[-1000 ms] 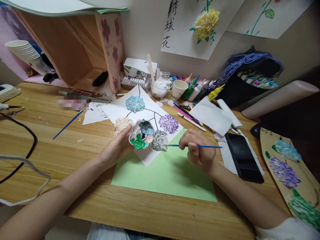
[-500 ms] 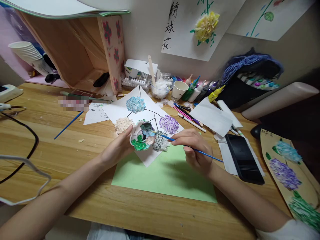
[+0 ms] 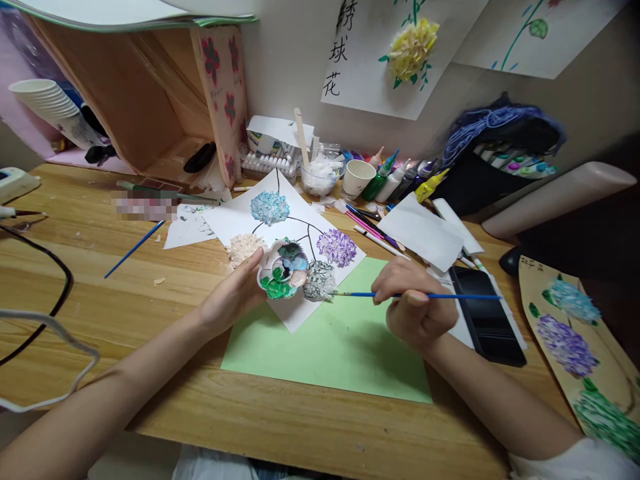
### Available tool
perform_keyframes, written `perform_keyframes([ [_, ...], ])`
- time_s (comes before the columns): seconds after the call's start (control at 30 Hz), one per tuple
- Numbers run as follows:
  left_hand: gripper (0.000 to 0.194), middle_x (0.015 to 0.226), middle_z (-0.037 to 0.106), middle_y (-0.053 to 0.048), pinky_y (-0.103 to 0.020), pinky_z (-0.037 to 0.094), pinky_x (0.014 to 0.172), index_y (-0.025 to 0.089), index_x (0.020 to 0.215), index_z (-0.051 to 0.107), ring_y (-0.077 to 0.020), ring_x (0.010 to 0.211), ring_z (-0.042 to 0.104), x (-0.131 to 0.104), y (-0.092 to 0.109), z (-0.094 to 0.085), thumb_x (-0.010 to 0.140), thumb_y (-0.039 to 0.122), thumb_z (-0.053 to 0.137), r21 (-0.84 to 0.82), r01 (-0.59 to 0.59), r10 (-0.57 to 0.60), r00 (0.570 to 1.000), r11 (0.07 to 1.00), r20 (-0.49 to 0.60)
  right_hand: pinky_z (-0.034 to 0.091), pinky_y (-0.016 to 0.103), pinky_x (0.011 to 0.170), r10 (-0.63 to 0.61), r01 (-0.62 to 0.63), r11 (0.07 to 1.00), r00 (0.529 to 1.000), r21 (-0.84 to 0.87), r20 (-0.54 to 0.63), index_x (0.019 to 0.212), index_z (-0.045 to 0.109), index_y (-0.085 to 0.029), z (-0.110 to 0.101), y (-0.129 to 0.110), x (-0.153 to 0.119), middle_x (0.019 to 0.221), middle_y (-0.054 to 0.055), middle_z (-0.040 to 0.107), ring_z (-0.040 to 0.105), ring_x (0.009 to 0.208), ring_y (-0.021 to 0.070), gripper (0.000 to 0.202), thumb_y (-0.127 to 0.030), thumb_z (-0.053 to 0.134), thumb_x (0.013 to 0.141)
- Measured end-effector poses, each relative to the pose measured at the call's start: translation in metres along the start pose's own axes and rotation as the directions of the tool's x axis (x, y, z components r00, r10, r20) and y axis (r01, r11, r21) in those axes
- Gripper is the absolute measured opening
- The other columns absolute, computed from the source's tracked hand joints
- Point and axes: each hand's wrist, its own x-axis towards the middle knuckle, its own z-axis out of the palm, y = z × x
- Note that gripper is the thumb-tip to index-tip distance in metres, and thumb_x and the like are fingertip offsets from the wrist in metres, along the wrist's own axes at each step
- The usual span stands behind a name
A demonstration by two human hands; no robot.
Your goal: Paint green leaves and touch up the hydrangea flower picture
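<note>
My left hand (image 3: 235,287) grips the rim of a white flower-shaped paint palette (image 3: 263,277) with green, black, blue and pinkish paint in its wells. In my right hand (image 3: 417,303), a blue paintbrush (image 3: 357,294) lies nearly level, its tip at the right edge of a grey-black textured flower (image 3: 320,280). That flower is on a white paper (image 3: 295,319), partly hidden by the palette. Blue (image 3: 270,207), purple (image 3: 337,247) and cream (image 3: 244,249) textured flowers sit on the same paper, joined by black drawn stems. A green sheet (image 3: 325,360) lies underneath.
Behind the paper stand a paper cup (image 3: 359,179), a tub of white scraps (image 3: 320,179) and several paint bottles (image 3: 382,180). A black phone (image 3: 487,327) lies at right, near another flower painting (image 3: 565,333). A second blue brush (image 3: 134,249) rests at left.
My right hand has moved right and turned the brush nearly level. The brush tip has left the palette and is now at the grey-black flower. My left hand and the palette stay about in place.
</note>
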Motion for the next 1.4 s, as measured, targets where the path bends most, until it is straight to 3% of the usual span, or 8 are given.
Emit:
perform_keyframes([
  [0.13,0.049,0.131,0.063,-0.005,-0.038,0.027,0.112,0.024,0.132,0.056,-0.0268,0.133,0.045,0.0003,-0.0002,-0.0004,0.092,0.050,0.044,-0.029,-0.010,0.010,1.000,1.000,0.028,0.035,0.026,0.047,-0.037,0.038,0.999,0.986,-0.002,0.161,0.067,0.052,-0.019,0.0054,-0.0006,-0.0005,0.051,0.000,0.053,0.046,0.046,0.0121,0.040,-0.033,0.033,0.100],
  [0.37,0.049,0.127,0.066,-0.005,-0.038,0.025,0.113,0.023,0.129,0.059,-0.0264,0.133,0.045,0.0001,0.0010,0.0008,0.091,0.051,0.045,-0.035,-0.006,0.007,0.999,0.999,0.036,0.035,0.026,0.049,-0.120,0.153,0.982,0.956,-0.107,0.266,0.073,0.051,-0.020,0.0099,0.0040,-0.0044,0.053,0.001,0.055,0.045,0.050,0.0130,0.034,-0.029,0.033,0.100],
  [0.6,0.052,0.129,0.064,-0.005,-0.038,0.024,0.114,0.023,0.134,0.054,-0.0263,0.135,0.043,-0.0004,0.0019,0.0028,0.091,0.052,0.044,-0.019,-0.007,0.008,0.999,1.000,0.032,0.036,0.026,0.050,-0.120,0.145,0.981,0.976,-0.132,0.181,0.073,0.052,-0.020,0.0044,0.0036,-0.0054,0.054,0.001,0.054,0.046,0.052,0.0132,0.033,-0.030,0.035,0.099],
  [0.83,0.050,0.128,0.065,-0.004,-0.038,0.026,0.114,0.024,0.133,0.055,-0.0259,0.132,0.046,-0.0001,0.0019,0.0032,0.092,0.050,0.044,-0.031,-0.009,0.010,0.999,0.999,0.036,0.035,0.025,0.048,-0.181,0.231,0.964,0.933,-0.133,0.312,0.074,0.051,-0.020,0.0060,0.0007,-0.0022,0.052,0.001,0.055,0.045,0.049,0.0128,0.033,-0.028,0.033,0.100],
  [1.07,0.053,0.129,0.065,-0.003,-0.035,0.027,0.113,0.024,0.141,0.046,-0.0238,0.132,0.047,0.0005,0.0015,0.0018,0.094,0.048,0.041,-0.057,-0.014,0.018,0.997,0.998,0.069,0.037,0.026,0.050,-0.153,0.191,0.975,0.949,-0.116,0.274,0.074,0.052,-0.020,0.0043,0.0014,-0.0022,0.054,0.001,0.056,0.046,0.052,0.0137,0.033,-0.028,0.032,0.100],
  [1.23,0.049,0.128,0.065,-0.003,-0.036,0.027,0.113,0.024,0.133,0.055,-0.0243,0.132,0.046,0.0010,0.0007,0.0006,0.093,0.049,0.043,-0.050,-0.016,0.018,0.999,0.999,0.041,0.034,0.026,0.048,-0.194,0.258,0.955,0.916,-0.144,0.351,0.074,0.051,-0.020,0.0066,0.0006,-0.0012,0.052,0.000,0.054,0.044,0.049,0.0129,0.032,-0.026,0.033,0.100],
  [1.4,0.047,0.127,0.066,-0.003,-0.036,0.026,0.113,0.023,0.129,0.059,-0.0247,0.133,0.045,0.0007,0.0010,0.0027,0.092,0.048,0.045,-0.040,-0.022,0.024,0.999,0.999,0.037,0.035,0.026,0.049,-0.160,0.212,0.965,0.940,-0.151,0.301,0.074,0.050,-0.020,0.0056,-0.0003,0.0000,0.054,0.001,0.055,0.045,0.050,0.0131,0.033,-0.027,0.031,0.100],
])
